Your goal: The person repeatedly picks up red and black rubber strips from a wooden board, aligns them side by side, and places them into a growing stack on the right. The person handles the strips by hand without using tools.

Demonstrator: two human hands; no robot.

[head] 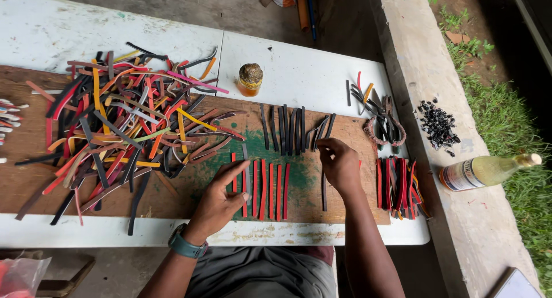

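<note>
- Strips of red rubber [263, 189] lie side by side in a row on the green patch of a brown board [34, 183], which rests on a white tabletop [299, 74].
- The left hand [221, 197] lies flat at the left end of this row; its forefinger reaches over the first red strips, and one dark strip [245, 154] sits just by the fingertip. The grip is open, the fingers are stretched and hold nothing.
- The right hand [340, 164] is at the right of the row, its fingers curled down. A dark strip [324, 191] runs out from under the hand toward the near edge of the board. Whether the fingers pinch this strip, I cannot tell.
- Behind the hands, black strips [284, 128] lie in a second row.
- A big loose pile [126, 125] of strips in many colours covers the left part of the board.
- At the right end of the board there is a stack [398, 186] of red and black strips, and behind it a small bundle [379, 117].
- A small jar [250, 79] with amber liquid stands on the tabletop behind the board.
- On the concrete ledge [402, 22] at the right lie black bits [438, 124] and a bottle [489, 170] on its side.
- The left wrist wears a watch [185, 245].
</note>
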